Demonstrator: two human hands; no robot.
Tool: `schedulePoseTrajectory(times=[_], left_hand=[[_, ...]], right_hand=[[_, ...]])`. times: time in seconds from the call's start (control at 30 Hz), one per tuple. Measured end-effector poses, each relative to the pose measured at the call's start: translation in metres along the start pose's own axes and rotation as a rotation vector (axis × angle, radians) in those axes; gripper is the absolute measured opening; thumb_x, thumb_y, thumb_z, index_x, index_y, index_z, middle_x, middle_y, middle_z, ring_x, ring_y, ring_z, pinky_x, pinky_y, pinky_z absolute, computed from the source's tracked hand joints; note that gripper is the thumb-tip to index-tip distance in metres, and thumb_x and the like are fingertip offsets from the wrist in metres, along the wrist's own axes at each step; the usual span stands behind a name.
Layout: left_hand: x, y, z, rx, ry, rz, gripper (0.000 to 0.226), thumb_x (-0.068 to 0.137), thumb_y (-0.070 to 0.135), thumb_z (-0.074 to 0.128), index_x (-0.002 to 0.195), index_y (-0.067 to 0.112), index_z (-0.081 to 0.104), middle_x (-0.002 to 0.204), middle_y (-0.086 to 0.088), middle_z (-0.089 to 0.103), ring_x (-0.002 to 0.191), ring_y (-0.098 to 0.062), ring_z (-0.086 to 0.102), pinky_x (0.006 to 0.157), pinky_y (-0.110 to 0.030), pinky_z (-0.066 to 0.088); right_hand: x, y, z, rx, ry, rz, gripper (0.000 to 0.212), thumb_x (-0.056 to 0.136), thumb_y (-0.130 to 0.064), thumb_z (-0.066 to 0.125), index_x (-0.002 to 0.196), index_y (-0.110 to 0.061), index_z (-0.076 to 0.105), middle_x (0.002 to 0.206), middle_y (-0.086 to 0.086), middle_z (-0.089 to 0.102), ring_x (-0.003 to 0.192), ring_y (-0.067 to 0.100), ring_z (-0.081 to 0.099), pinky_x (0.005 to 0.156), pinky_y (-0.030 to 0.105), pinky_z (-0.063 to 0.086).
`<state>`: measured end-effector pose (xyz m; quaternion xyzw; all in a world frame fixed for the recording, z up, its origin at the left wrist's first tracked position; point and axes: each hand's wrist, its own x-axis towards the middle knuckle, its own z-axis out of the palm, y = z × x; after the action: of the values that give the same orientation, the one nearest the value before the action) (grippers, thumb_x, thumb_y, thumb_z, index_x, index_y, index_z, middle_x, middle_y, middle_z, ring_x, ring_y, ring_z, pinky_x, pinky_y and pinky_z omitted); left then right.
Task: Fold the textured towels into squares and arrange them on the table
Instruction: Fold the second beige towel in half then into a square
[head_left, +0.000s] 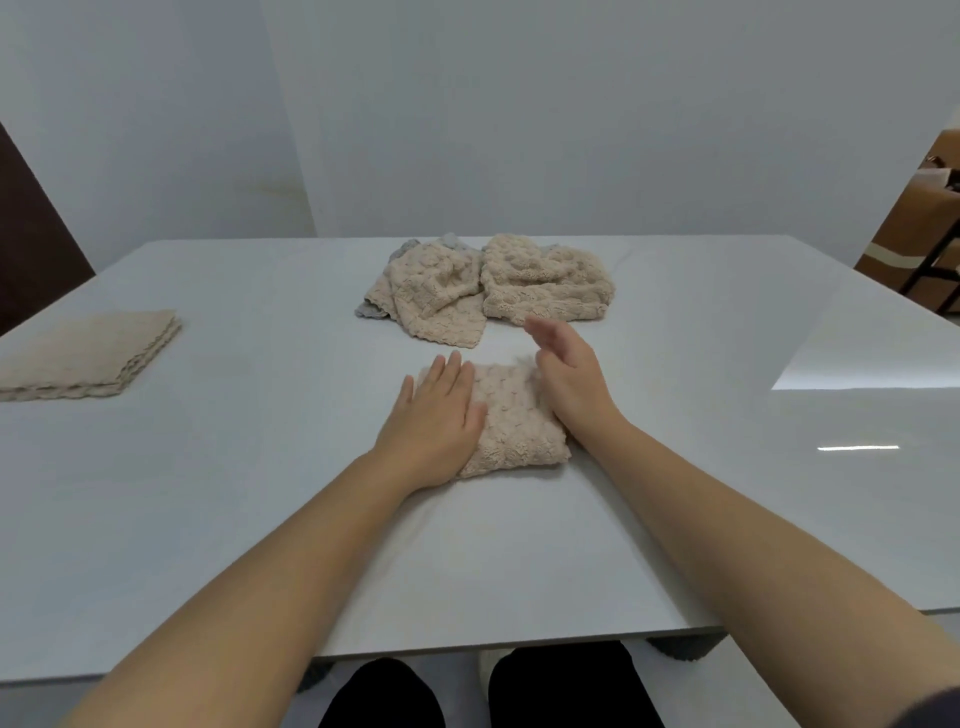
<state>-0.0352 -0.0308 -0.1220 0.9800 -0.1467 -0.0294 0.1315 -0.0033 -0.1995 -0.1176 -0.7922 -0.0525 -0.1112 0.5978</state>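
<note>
1. Left forearm (260, 571) and right forearm (753, 519), both bare, came up from the bottom edge and crossed the near edge of the white table (234, 493). Knees (566, 686) in black sat below that edge.
2. Folded towel (514, 421): beige, bumpy texture, roughly square. It lay flat on the table, front-centre, between the two hands.
3. Left hand (434, 415): palm down on the towel's left part, fingers straight and slightly spread, tips at the towel's far edge. It pressed flat and gripped nothing.
4. Right hand (569, 374): stood on edge at the towel's right side, fingers straight and together, pointing away and a bit left. The fingers were blurred. The heel sat at the towel's right edge; whether the fingers touched cloth, can't tell. It held nothing.
5. Heap of unfolded towels (488, 286): beige, crumpled, further back on the table, just beyond the right fingertips and apart from the folded towel. Grey cloth (366, 310) peeked out at the heap's near-left corner and along its back.
6. Stack of folded towels (88, 353): beige, layered edges roughly aligned, on the table's left side, well apart from everything else.
7. Surroundings: plain pale walls (519, 130) behind the table and a brown cardboard box (909, 218) off the far right. Grey fuzzy bits (680, 649) showed under the near table edge; can't tell what they were.
</note>
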Motion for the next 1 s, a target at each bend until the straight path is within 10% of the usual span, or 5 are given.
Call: schedulePoseTrajectory(times=[0.3, 0.43, 0.6, 0.73, 1.0], left_hand=[[0.000, 0.000, 0.003, 0.021, -0.008, -0.006, 0.058, 0.103, 0.038, 0.012, 0.153, 0.014, -0.005, 0.161, 0.000, -0.014, 0.146, -0.012, -0.015, 0.119, -0.042, -0.008], [0.001, 0.001, 0.001, 0.041, -0.028, -0.011, 0.059, 0.103, 0.038, 0.011, 0.153, 0.013, -0.006, 0.161, -0.001, -0.015, 0.146, -0.012, -0.015, 0.119, -0.043, -0.008], [0.003, 0.002, -0.004, 0.067, -0.090, -0.009, 0.059, 0.103, 0.039, 0.010, 0.153, 0.013, -0.006, 0.160, 0.000, -0.016, 0.146, -0.013, -0.016, 0.119, -0.044, -0.009], [0.007, 0.000, -0.009, 0.072, -0.154, 0.001, 0.059, 0.103, 0.040, 0.010, 0.153, 0.014, -0.010, 0.160, 0.001, -0.018, 0.146, -0.012, -0.018, 0.118, -0.044, -0.011], [0.004, 0.001, -0.005, 0.089, -0.110, -0.005, 0.060, 0.102, 0.042, 0.010, 0.153, 0.015, -0.008, 0.160, 0.001, -0.016, 0.146, -0.011, -0.017, 0.118, -0.046, -0.011]], right_hand=[[-0.044, -0.026, -0.049, 0.168, -0.187, 0.548, 0.012, 0.095, -0.012, 0.048, 0.098, -0.003, 0.056, 0.074, 0.009, 0.061, 0.046, 0.015, 0.052, 0.041, 0.023, 0.035], [-0.052, -0.034, -0.048, 0.226, -0.438, 0.734, 0.019, 0.097, -0.024, 0.051, 0.083, -0.011, 0.054, 0.065, 0.003, 0.051, 0.041, 0.010, 0.046, 0.035, 0.018, 0.029], [-0.052, -0.041, -0.046, -0.193, -0.536, 0.316, 0.016, 0.091, -0.023, 0.064, 0.085, -0.010, 0.058, 0.059, -0.004, 0.050, 0.048, 0.009, 0.048, 0.041, 0.019, 0.031], [-0.058, -0.039, -0.039, 0.010, -0.663, 0.366, 0.012, 0.098, -0.014, 0.050, 0.108, -0.013, 0.057, 0.086, 0.000, 0.062, 0.051, 0.013, 0.062, 0.035, 0.021, 0.032], [-0.056, -0.042, -0.047, -0.155, -0.640, 0.352, 0.010, 0.096, -0.019, 0.054, 0.095, -0.009, 0.050, 0.071, 0.006, 0.034, 0.042, 0.008, 0.028, 0.039, 0.020, 0.020]])
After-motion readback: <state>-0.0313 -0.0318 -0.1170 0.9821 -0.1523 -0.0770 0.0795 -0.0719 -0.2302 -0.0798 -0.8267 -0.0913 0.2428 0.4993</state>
